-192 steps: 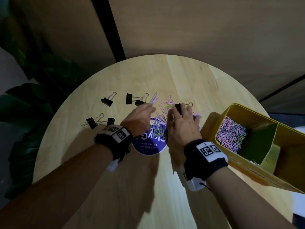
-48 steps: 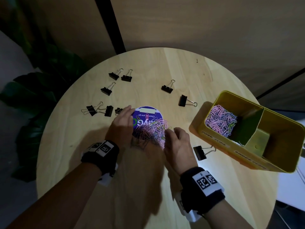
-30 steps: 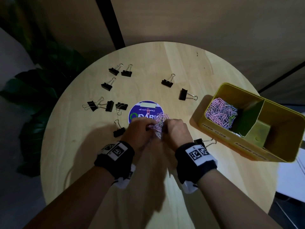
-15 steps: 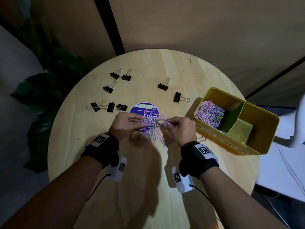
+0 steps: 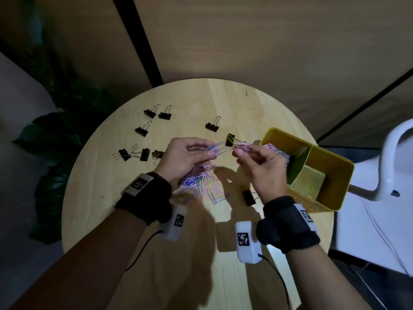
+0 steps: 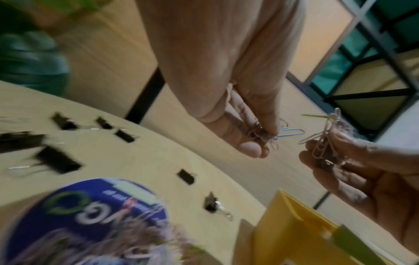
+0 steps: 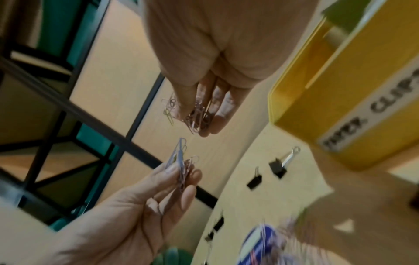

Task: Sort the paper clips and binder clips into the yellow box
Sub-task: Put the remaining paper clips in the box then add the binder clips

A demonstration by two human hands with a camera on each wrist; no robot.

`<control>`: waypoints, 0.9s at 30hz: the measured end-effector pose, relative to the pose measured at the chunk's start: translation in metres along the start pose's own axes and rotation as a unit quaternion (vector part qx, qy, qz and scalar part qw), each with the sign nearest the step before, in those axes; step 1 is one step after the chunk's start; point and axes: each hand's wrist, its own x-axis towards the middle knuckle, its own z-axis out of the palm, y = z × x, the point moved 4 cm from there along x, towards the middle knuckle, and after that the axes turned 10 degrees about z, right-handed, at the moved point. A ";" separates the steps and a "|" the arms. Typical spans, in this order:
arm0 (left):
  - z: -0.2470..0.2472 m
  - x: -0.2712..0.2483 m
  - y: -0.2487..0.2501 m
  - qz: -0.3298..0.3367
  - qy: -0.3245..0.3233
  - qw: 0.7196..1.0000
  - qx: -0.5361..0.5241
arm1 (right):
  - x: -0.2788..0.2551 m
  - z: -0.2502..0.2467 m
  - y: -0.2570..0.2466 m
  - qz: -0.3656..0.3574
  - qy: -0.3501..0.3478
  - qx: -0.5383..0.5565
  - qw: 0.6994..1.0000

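Both hands have risen off the round pale wooden table [image 5: 257, 113] since a moment ago, each now carrying a bunch of pastel wire paper clips pulled up from the loose heap [image 5: 201, 182] lying left of the yellow two-compartment box [image 5: 321, 198]. The right hand [image 5: 263, 162] pinches its bunch [image 6: 326, 143] just left of the box's clip-filled compartment and is the nearer; the left hand [image 5: 185, 157] pinches its bunch [image 6: 265, 136] further left. Likely a short rightward carry follows, while black binder clips [image 5: 164, 115] lie scattered well left.
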 end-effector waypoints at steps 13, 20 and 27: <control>0.148 0.049 -0.016 0.019 -0.181 0.911 0.371 | 0.039 -0.082 0.002 0.096 0.168 -0.410 0.892; 0.122 0.044 -0.007 0.023 -0.153 0.966 0.207 | 0.044 -0.067 0.001 0.062 0.097 -0.427 0.897; -0.019 0.057 -0.045 0.021 -0.093 0.922 0.375 | 0.017 0.009 -0.011 -0.146 -0.016 -0.420 0.896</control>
